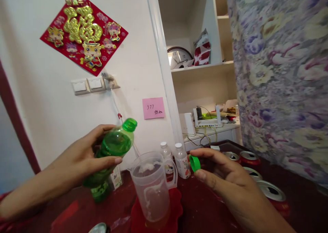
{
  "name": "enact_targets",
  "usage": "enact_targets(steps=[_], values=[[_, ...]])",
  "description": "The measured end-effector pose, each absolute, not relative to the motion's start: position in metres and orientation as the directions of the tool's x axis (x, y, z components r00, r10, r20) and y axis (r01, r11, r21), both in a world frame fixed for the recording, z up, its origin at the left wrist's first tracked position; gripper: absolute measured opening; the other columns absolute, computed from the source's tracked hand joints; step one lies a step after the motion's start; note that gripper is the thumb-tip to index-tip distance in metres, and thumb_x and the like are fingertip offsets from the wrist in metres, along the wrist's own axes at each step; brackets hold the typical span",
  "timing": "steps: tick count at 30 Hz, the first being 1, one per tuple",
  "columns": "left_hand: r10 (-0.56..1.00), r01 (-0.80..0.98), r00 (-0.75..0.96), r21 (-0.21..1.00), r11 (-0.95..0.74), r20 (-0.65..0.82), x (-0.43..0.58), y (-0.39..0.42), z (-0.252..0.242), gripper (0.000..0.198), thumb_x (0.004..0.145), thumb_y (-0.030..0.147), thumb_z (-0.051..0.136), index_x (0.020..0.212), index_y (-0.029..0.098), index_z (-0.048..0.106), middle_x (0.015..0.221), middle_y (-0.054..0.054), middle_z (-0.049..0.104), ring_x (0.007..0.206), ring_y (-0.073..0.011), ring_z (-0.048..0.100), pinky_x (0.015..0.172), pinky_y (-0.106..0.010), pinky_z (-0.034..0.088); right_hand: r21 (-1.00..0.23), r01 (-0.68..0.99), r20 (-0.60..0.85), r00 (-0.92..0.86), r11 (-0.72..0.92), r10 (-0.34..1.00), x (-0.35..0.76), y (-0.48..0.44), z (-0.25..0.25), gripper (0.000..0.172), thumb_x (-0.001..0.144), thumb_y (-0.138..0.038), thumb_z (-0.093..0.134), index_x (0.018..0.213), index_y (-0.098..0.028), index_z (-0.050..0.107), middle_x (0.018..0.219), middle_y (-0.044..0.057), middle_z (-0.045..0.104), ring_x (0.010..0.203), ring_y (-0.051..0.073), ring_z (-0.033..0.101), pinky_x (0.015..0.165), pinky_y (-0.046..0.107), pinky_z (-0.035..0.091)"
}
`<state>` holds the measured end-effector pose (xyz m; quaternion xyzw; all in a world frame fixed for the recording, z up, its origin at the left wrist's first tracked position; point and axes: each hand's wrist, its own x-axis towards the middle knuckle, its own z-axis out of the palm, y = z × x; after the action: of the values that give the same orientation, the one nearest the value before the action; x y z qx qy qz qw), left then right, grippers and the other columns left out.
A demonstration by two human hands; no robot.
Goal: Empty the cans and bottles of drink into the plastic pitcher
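Observation:
My left hand (89, 151) is wrapped round a green plastic bottle (116, 142), which is uncapped and tilted with its mouth up and to the right. Green-tinted liquid shows inside it. Between the thumb and fingers of my right hand (222, 175) is a green bottle cap (195, 163). A clear plastic pitcher (151, 188) with a handle stands between my hands, a little liquid at its bottom. Under the pitcher lies a red scalloped tray (175, 205). The bottle's mouth is above and left of the pitcher's rim, apart from it.
Two white-capped bottles (181, 161) stand behind the pitcher. Several opened cans (270, 191) line the right side of the dark red table (202, 205); another can top (99, 228) shows at the front left. A router (208, 118) sits on the shelf behind, beside a floral curtain (279, 72).

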<state>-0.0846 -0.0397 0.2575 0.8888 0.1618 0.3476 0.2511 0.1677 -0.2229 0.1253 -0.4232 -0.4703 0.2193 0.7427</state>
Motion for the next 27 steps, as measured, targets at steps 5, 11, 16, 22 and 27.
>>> enact_targets(steps=[5, 11, 16, 22, 27], values=[[0.409, 0.458, 0.766, 0.024, -0.889, 0.496, -0.077, 0.002, 0.238, 0.055, 0.073, 0.029, 0.073, 0.125, 0.020, 0.061, 0.111, -0.008, 0.072, 0.096, -0.0300, 0.068, 0.083, -0.040, 0.054, -0.841, 0.093, 0.509, 0.468, 0.532, 0.722, 0.169, -0.219, 0.123, 0.049, 0.084, -0.057, 0.079, 0.117, -0.022, 0.070, 0.108, 0.009, 0.067, 0.097, 0.025, 0.065, 0.079, 0.034, 0.058], [0.225, 0.394, 0.873, -0.353, -0.849, 0.433, -0.074, 0.020, 0.215, 0.055, 0.073, 0.007, 0.058, 0.126, 0.023, 0.061, 0.125, -0.010, 0.069, 0.113, -0.0328, 0.063, 0.099, -0.051, 0.045, -0.846, 0.074, 0.497, 0.468, 0.528, 0.731, 0.168, -0.219, 0.126, 0.051, 0.081, -0.059, 0.080, 0.114, -0.021, 0.072, 0.105, 0.010, 0.068, 0.091, 0.024, 0.065, 0.077, 0.034, 0.058], [0.139, 0.323, 0.919, -0.502, -0.802, 0.370, -0.069, 0.021, 0.210, 0.065, 0.071, -0.004, 0.047, 0.127, 0.026, 0.061, 0.126, -0.007, 0.070, 0.117, -0.0288, 0.062, 0.111, -0.054, 0.037, -0.842, 0.074, 0.505, 0.454, 0.534, 0.734, 0.168, -0.219, 0.127, 0.048, 0.082, -0.055, 0.081, 0.113, -0.021, 0.072, 0.101, 0.009, 0.068, 0.090, 0.024, 0.065, 0.077, 0.033, 0.057], [0.093, 0.292, 0.924, -0.526, -0.799, 0.371, -0.063, 0.020, 0.208, 0.057, 0.083, -0.003, 0.043, 0.125, 0.029, 0.064, 0.130, -0.006, 0.069, 0.123, -0.0269, 0.061, 0.120, -0.056, 0.028, -0.853, 0.063, 0.487, 0.453, 0.518, 0.747, 0.166, -0.219, 0.127, 0.050, 0.081, -0.056, 0.080, 0.114, -0.020, 0.071, 0.098, 0.009, 0.068, 0.091, 0.026, 0.066, 0.074, 0.033, 0.057], [0.064, 0.261, 0.931, -0.535, -0.803, 0.358, -0.061, 0.019, 0.209, 0.057, 0.085, -0.003, 0.041, 0.125, 0.030, 0.066, 0.133, -0.006, 0.069, 0.131, -0.0261, 0.057, 0.123, -0.057, 0.022, -0.852, 0.038, 0.485, 0.429, 0.522, 0.762, 0.169, -0.216, 0.119, 0.044, 0.086, -0.050, 0.077, 0.119, -0.022, 0.067, 0.103, 0.007, 0.068, 0.097, 0.025, 0.065, 0.078, 0.033, 0.055]])
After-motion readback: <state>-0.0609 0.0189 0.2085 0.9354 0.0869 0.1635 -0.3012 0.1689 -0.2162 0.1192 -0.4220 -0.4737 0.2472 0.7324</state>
